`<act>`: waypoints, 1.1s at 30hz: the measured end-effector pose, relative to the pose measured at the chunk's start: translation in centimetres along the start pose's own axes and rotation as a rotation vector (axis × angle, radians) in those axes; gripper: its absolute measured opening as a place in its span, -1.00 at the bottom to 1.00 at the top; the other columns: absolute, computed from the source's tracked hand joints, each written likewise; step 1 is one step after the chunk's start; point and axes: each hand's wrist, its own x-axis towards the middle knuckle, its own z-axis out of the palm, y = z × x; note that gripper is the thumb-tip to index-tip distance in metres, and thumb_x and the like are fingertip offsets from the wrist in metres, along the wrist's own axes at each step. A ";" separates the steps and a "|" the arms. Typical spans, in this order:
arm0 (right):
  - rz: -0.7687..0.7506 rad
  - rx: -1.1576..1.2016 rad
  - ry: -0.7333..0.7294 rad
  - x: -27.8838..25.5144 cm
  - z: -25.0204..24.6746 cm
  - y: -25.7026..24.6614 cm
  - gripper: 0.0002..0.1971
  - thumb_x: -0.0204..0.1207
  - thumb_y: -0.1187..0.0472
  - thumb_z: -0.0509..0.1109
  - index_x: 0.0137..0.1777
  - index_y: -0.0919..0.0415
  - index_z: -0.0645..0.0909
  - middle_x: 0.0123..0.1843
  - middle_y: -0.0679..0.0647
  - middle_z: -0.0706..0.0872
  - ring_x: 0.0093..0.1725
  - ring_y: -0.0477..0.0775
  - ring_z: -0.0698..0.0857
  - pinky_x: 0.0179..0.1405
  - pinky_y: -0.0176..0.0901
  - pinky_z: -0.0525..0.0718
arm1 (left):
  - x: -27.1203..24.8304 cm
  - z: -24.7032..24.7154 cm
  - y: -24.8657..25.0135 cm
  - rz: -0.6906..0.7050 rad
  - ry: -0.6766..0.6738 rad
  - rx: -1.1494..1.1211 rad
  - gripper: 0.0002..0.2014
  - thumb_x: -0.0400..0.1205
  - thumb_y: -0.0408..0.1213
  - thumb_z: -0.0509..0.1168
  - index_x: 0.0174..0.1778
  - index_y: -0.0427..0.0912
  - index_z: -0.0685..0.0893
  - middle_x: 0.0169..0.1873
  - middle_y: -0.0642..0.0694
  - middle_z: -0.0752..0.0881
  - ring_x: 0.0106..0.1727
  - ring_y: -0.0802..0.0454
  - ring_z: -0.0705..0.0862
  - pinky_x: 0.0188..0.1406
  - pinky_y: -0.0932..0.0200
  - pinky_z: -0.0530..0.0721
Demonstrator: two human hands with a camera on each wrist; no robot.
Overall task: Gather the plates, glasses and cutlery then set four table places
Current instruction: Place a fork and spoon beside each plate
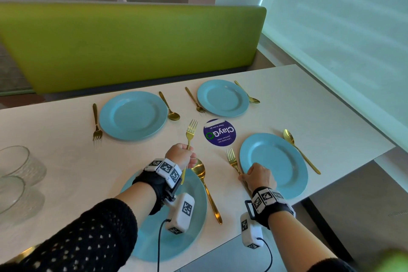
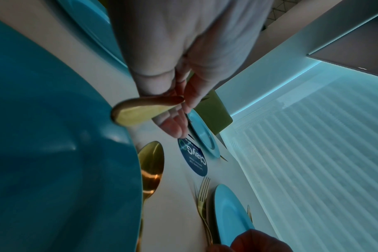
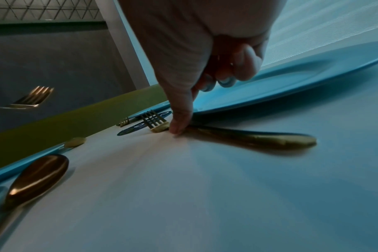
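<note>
Four blue plates lie on the white table (image 1: 320,106): far left (image 1: 132,115), far right (image 1: 223,97), near right (image 1: 273,162) and near left (image 1: 194,210), the last partly under my left arm. My left hand (image 1: 182,155) grips a gold fork (image 1: 191,131) by its handle (image 2: 138,111), tines raised above the table. My right hand (image 1: 257,176) pinches a second gold fork (image 1: 231,159) lying just left of the near right plate, thumb (image 3: 179,126) down at its neck. A gold spoon (image 1: 205,190) lies right of the near left plate.
Two clear glasses (image 1: 15,168) stand at the table's left edge. A round purple sticker (image 1: 219,132) sits mid-table. Both far plates have a fork and spoon beside them; another spoon (image 1: 298,150) lies right of the near right plate. A green bench back (image 1: 132,46) runs behind.
</note>
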 end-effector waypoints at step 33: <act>-0.431 0.560 -0.381 -25.7 8.1 -17.9 -0.72 0.48 0.30 0.38 -0.39 -0.07 0.64 -0.45 -0.07 0.67 -0.72 -0.28 0.48 -0.62 -0.41 0.48 | -11.5 -19.2 -10.7 0.047 -0.120 -0.128 -0.76 0.71 -0.30 0.10 -0.25 -0.05 0.56 -0.10 -0.23 0.64 -0.14 -0.10 0.59 -0.13 0.07 0.56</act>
